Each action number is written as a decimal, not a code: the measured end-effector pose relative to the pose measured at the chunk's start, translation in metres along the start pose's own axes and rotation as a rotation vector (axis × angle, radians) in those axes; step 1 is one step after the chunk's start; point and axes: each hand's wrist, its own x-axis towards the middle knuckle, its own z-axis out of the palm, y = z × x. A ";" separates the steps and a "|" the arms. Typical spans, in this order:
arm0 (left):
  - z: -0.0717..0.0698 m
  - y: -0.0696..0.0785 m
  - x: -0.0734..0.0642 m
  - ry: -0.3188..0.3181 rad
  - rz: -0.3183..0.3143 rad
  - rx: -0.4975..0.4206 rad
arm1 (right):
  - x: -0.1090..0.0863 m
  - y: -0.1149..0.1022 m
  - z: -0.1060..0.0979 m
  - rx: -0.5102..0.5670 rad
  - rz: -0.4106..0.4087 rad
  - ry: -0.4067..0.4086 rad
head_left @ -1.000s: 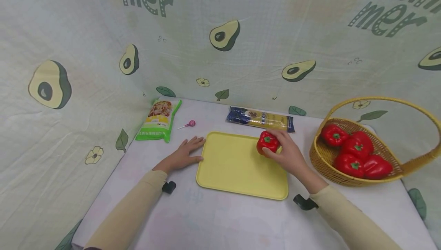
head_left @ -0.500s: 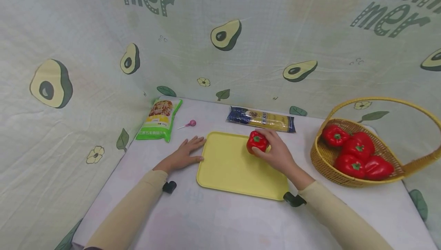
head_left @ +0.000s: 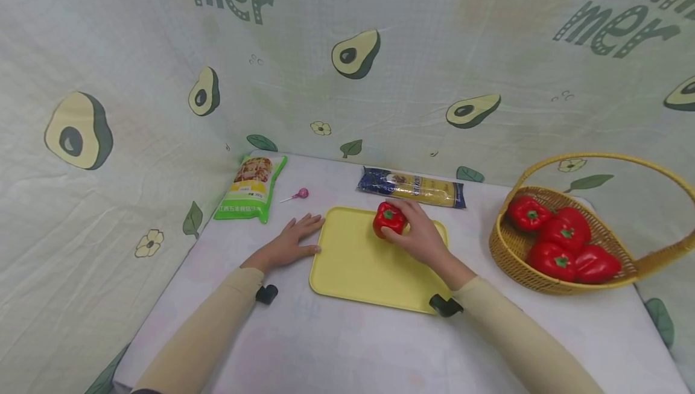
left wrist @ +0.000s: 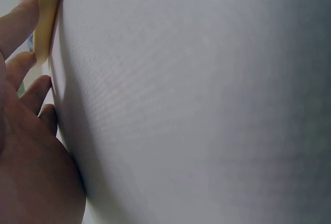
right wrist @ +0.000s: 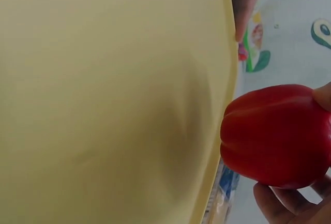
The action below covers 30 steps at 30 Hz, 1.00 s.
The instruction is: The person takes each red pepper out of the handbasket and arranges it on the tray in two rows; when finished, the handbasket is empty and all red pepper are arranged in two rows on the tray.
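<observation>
One red pepper (head_left: 384,220) is out of the basket (head_left: 502,255) and looks held up over the back of the yellow tray (head_left: 347,264), not set down yet. The right hand (head_left: 422,238) has its fingers and thumb bent round it. Its green stem points up, so its long way looks about upright. Four more peppers (head_left: 552,261) sit in the basket, right of the tray. The left hand (head_left: 288,246) has straight, spread fingers touching the tray's left edge, gripping nothing
</observation>
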 end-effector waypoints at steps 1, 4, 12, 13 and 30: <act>0.000 0.000 0.000 0.000 0.002 0.001 | 0.002 -0.001 0.002 -0.002 -0.004 -0.003; 0.001 -0.002 0.000 0.005 0.011 0.004 | 0.006 -0.005 0.007 0.006 -0.023 -0.010; 0.002 -0.003 0.001 0.001 0.009 0.015 | 0.016 -0.012 0.022 0.035 -0.072 -0.015; 0.001 -0.004 0.001 0.001 0.009 0.013 | 0.017 -0.013 0.024 0.040 -0.076 -0.014; 0.001 -0.004 0.003 -0.023 -0.042 0.010 | 0.042 -0.029 0.055 0.034 -0.159 -0.042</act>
